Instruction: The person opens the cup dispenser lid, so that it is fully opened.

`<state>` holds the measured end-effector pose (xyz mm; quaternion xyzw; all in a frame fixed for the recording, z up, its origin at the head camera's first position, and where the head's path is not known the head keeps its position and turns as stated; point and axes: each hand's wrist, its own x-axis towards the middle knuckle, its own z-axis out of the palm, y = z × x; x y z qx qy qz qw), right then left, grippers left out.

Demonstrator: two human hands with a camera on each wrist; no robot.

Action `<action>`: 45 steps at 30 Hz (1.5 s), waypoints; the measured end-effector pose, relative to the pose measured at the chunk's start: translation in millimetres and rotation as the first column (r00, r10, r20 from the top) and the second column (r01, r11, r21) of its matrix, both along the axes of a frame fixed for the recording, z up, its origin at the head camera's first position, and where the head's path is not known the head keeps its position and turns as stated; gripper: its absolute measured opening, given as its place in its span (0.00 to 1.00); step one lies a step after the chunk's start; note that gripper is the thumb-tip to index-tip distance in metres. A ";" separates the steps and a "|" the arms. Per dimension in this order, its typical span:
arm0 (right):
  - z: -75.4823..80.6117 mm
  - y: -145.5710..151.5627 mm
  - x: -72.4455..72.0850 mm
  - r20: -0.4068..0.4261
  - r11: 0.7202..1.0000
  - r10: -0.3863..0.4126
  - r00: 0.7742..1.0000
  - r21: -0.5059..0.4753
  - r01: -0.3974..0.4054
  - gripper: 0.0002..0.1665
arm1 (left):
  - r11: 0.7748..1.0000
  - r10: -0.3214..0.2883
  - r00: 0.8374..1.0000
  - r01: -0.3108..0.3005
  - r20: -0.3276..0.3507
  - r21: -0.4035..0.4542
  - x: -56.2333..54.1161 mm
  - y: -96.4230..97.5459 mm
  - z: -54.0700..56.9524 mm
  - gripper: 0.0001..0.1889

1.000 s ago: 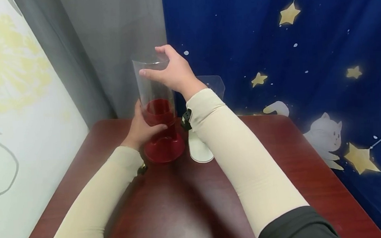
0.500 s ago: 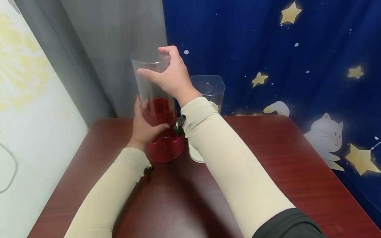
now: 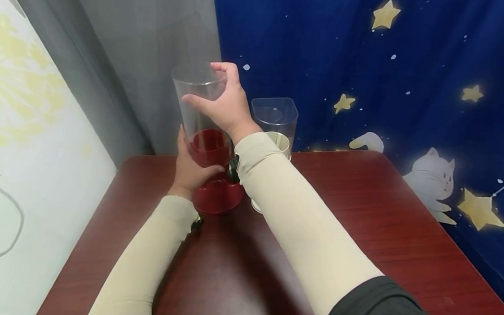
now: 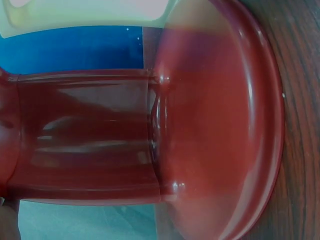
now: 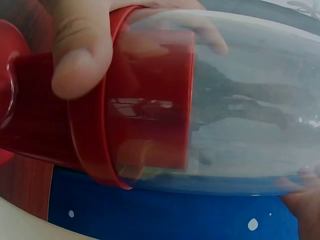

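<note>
A clear plastic cylinder [image 3: 196, 103] stands upright in the collar of a red stand [image 3: 218, 198], like a food dispenser's container on its base. My left hand [image 3: 189, 168] grips the red collar from the left, its thumb across the front. In the right wrist view that thumb [image 5: 82, 60] lies on the collar's edge. My right hand [image 3: 229, 103] holds the cylinder near its open top, thumb in front and fingers behind. The left wrist view shows the stand's column [image 4: 90, 140] and wide round foot [image 4: 215, 125] on the table.
Just right of the stand is a second clear container [image 3: 275, 110] on a cream stand [image 3: 279, 139], partly hidden by my right forearm. The dark red table [image 3: 369, 227] meets a grey curtain [image 3: 154, 48] and a blue starry curtain [image 3: 297, 39] behind. A white patterned panel [image 3: 25, 133] rises at left.
My right wrist and forearm have shifted left and swung round the cylinder, uncovering more of the second container. My left forearm has moved slightly right. The cylinder and stand stay nearly in place.
</note>
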<state>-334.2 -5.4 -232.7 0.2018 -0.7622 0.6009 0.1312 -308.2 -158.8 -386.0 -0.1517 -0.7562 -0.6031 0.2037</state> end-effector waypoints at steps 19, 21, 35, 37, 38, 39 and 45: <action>-7.5 0.0 -6.5 -0.123 0.999 -0.014 0.992 -0.041 0.010 0.54 | 0.998 0.044 0.999 -0.043 0.018 -0.040 -24.2 -7.1 -24.0 0.70; -7.2 0.6 -6.0 -0.124 0.999 -0.018 0.992 -0.042 0.013 0.54 | 0.997 0.052 0.998 -0.051 0.019 -0.053 -25.3 -6.8 -24.3 0.70; 0.0 1.3 -7.6 -0.058 0.997 -0.052 0.997 -0.062 0.049 0.52 | 0.996 0.059 0.998 -0.057 0.035 -0.070 -25.6 -8.0 -24.4 0.65; 1.2 1.3 -7.9 -0.055 0.997 -0.059 0.997 -0.060 0.056 0.52 | 0.996 0.056 0.998 -0.054 0.036 -0.068 -25.1 -8.9 -24.0 0.65; 1.6 1.2 -7.8 -0.052 0.997 -0.058 0.997 -0.060 0.055 0.52 | 0.996 0.055 0.998 -0.052 0.040 -0.067 -23.9 -9.1 -22.8 0.65; 1.9 0.9 -7.9 -0.052 0.997 -0.054 0.997 -0.060 0.051 0.52 | 0.997 0.052 0.998 -0.049 0.046 -0.064 -22.2 -9.1 -20.9 0.65; 2.5 -0.3 -9.1 -0.068 0.997 -0.044 0.997 -0.065 0.040 0.52 | 0.999 0.027 0.996 -0.023 0.090 -0.045 -14.6 -6.0 -11.8 0.65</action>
